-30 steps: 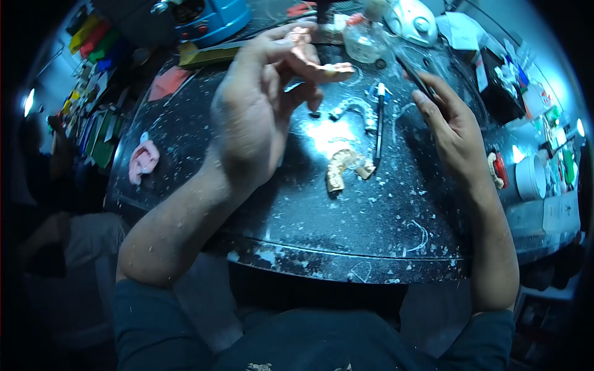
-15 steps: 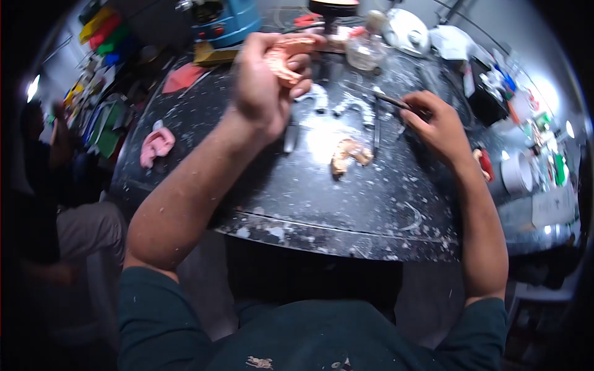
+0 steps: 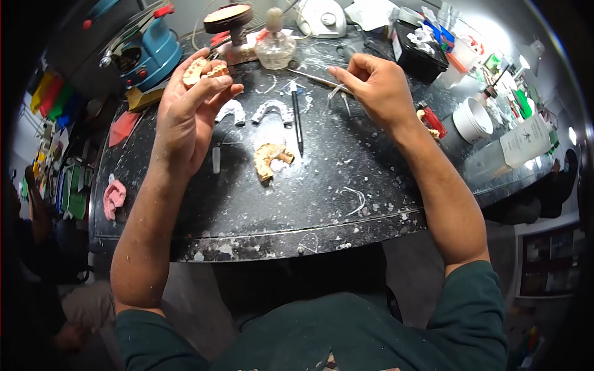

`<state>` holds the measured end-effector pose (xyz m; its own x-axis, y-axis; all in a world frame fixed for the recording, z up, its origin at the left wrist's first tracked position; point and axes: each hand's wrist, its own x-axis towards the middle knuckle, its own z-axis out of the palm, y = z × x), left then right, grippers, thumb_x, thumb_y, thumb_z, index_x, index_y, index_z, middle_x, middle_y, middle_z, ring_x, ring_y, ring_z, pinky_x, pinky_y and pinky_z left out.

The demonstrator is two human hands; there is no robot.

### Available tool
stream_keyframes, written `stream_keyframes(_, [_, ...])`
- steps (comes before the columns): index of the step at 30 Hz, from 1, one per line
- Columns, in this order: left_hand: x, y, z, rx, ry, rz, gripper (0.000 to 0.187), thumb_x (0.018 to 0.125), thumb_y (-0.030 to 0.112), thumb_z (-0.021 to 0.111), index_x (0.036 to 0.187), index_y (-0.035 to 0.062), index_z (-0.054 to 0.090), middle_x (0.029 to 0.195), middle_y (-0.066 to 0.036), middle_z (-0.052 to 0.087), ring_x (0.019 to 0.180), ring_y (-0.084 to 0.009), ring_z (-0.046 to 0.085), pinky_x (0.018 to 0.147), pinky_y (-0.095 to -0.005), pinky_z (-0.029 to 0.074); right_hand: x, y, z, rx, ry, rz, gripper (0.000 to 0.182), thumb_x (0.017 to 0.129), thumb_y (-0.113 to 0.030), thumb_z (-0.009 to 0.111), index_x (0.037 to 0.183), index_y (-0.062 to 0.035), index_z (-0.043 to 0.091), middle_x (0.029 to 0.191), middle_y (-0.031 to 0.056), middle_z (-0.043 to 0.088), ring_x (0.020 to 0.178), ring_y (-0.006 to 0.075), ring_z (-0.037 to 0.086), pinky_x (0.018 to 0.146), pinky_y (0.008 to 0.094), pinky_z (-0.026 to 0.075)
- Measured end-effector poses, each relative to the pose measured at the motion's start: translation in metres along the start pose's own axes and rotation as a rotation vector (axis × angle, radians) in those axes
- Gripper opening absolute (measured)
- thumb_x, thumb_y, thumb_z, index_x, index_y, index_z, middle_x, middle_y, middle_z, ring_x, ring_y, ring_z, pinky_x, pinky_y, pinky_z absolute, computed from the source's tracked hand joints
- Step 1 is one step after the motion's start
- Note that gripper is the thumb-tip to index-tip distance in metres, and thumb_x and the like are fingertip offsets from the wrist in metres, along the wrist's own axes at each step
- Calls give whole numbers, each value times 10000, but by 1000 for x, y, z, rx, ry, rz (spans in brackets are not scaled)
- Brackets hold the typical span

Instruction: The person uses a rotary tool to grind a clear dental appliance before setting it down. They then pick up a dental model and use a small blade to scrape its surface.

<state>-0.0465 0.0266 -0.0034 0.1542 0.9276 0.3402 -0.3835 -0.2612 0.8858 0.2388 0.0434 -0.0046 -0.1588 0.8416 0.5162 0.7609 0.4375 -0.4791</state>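
Observation:
My left hand is raised over the far left of the black speckled worktop and grips a tan dental cast between thumb and fingertips. My right hand holds a thin metal instrument whose tip points left toward the cast. Below the hands another tan dental cast lies on white powder. Two white arch casts and a dark pen-like tool lie just beyond it.
A glass spirit lamp, a blue machine and a white device stand at the back. A pink tray lies at the left edge. A black box, white cup and red item crowd the right.
The view has tilted and shifted. My left hand turned, now holding the cast up by the fingertips. My right hand rose from the worktop and brought the instrument toward the cast.

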Motion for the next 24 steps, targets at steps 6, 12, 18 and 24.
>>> stream_keyframes(6, [-2, 1, 13, 140, 84, 105, 590, 868, 39, 654, 1343, -11, 308, 1139, -128, 546, 985, -184, 616, 919, -367, 528, 5, 12, 3, 242, 87, 18, 162, 914, -192, 678, 904, -31, 693, 615, -76, 516, 541, 3, 380, 476, 202, 282])
stream_keyframes(12, [-8, 5, 18, 288, 70, 197, 501, 847, 21, 667, 1202, 49, 314, 943, -89, 531, 661, -111, 540, 572, -272, 500, 18, 41, -27, 119, 233, 90, 201, 853, -246, 708, 882, -47, 716, 612, 5, 595, 528, 66, 477, 513, 255, 394])
stream_keyframes(18, [-14, 7, 26, 435, 71, 179, 516, 789, -50, 735, 1138, 56, 369, 788, 5, 442, 669, -34, 492, 563, -164, 453, 16, 47, -30, 2, -16, 214, 296, 845, -325, 711, 851, -30, 717, 674, 75, 663, 607, 120, 586, 631, 286, 472])
stream_keyframes(24, [-10, 10, 24, 464, 103, 237, 508, 787, -69, 735, 1169, 19, 412, 777, 38, 382, 690, -19, 455, 645, -134, 449, 22, 62, -24, 114, 191, 102, 296, 856, -318, 706, 800, -28, 703, 592, 37, 601, 531, 82, 521, 539, 258, 408])
